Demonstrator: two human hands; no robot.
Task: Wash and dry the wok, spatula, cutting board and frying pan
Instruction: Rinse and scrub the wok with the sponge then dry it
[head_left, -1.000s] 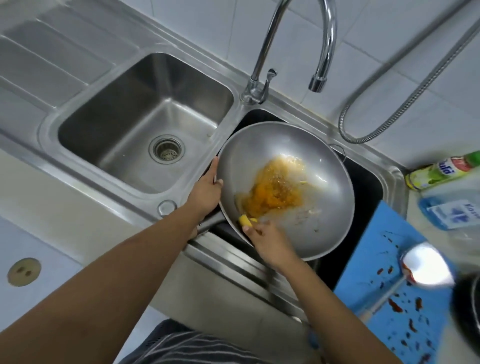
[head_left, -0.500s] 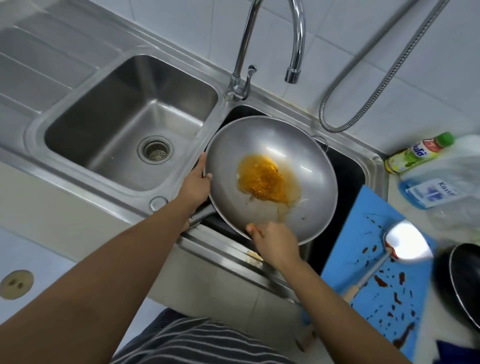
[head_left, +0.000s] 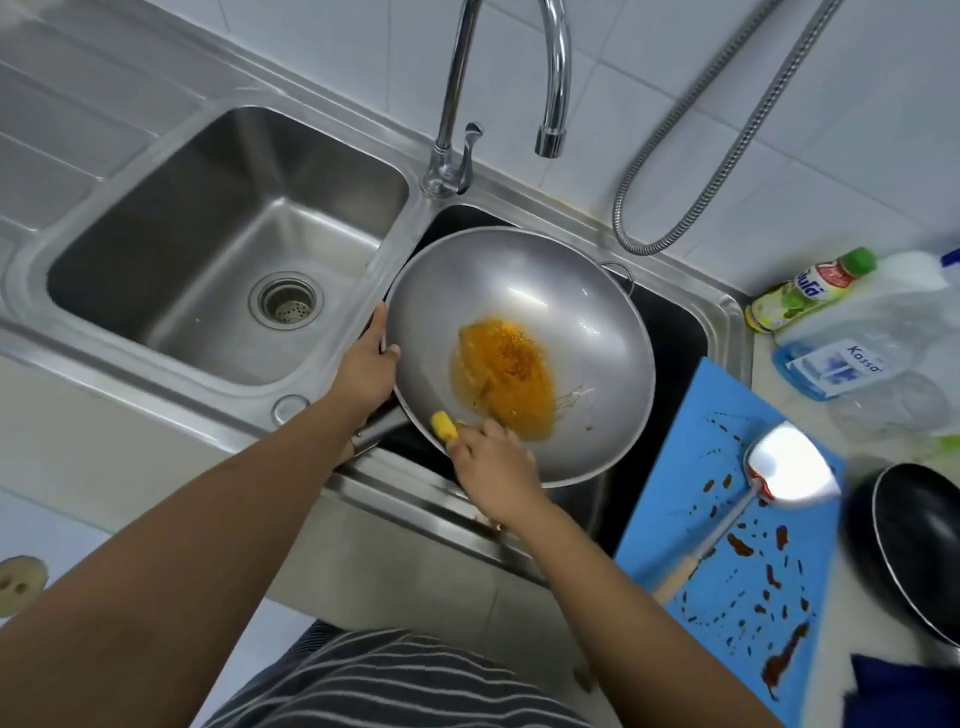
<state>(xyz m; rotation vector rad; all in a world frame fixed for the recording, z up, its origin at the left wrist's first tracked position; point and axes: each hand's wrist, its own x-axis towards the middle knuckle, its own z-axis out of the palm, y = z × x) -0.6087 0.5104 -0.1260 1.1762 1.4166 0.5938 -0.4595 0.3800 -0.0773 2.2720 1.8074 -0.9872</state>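
Over the right-hand sink basin (head_left: 675, 332): wok (head_left: 545, 306), steel, tilted toward the near side. Contents: one patch of orange residue (head_left: 504, 384) on the bottom, with thin streaks trailing to its right. No water runs from the faucet (head_left: 551, 140), whose spout hangs beyond the wok's far rim.

Step in hand (judged): washing, first item, scrub stage. The residue looks largely unbroken, so this is early. Drying has not begun on any item.

Left hand (head_left: 363, 364): closed on the wok's left rim, thumb hooked over the inside edge, fingers behind the wall. The wok handle (head_left: 379, 434) juts out beneath the wrist; whether any finger bears on it cannot be told.

Right hand (head_left: 493, 467): curled, knuckles up, pinching a yellow sponge (head_left: 444, 423) whose end shows at the near rim. The sponge lies against the inner wall, just near-left of the residue. Whether it touches the patch cannot be told.

Next move calls for (judged): pushing the sponge into the patch with pressure while the left hand braces the tilt, then water and a rinse.

Awaiting, right of the sink:
- cutting board (head_left: 691, 415), blue, spattered dark red
- spatula (head_left: 784, 467), lying on the board, blade far, handle near
- frying pan (head_left: 914, 551), black, at the right edge, partly cut off

Dish soap bottle (head_left: 810, 288): on its side, far right.
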